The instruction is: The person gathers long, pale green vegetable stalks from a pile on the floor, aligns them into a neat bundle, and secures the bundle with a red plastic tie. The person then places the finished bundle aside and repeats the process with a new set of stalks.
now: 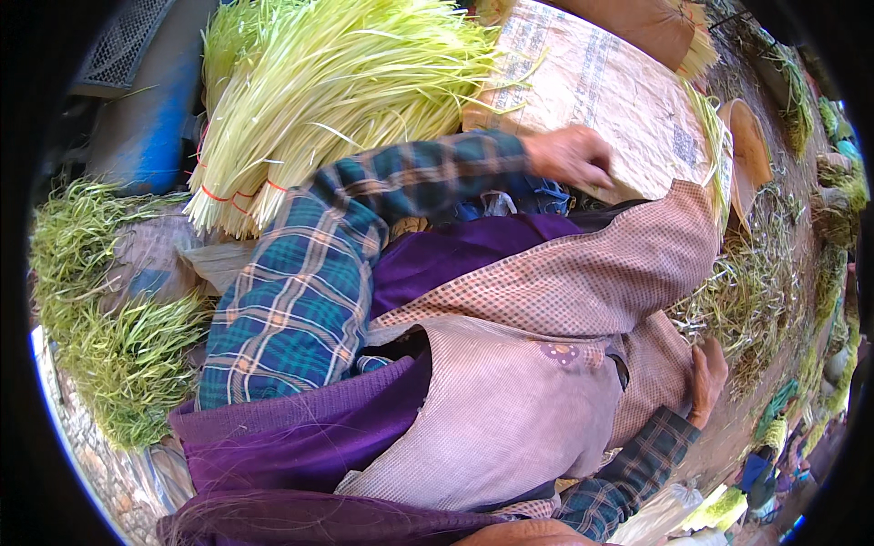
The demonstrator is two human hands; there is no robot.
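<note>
My left hand (573,155), blurred and with curled fingers, is over the near edge of a pale woven sack (580,75) that bears printing. Whether it holds anything is unclear. Left of the sack lie bundles of long pale-green leafy stalks (341,89), tied near their cut ends with red bands (216,194). At lower right, my right hand (710,379) is beside the checkered cloth (580,273) over my legs; its grip cannot be made out. Both sleeves are plaid. A pink apron (505,403) covers my front.
Loose green leaves (123,362) are heaped at the left, around a crumpled plastic sack (153,256). A blue container (147,130) stands at upper left. Leaf scraps (744,307) litter the ground at right, near a curved brown sheet (748,150). More greens and people appear at the far right.
</note>
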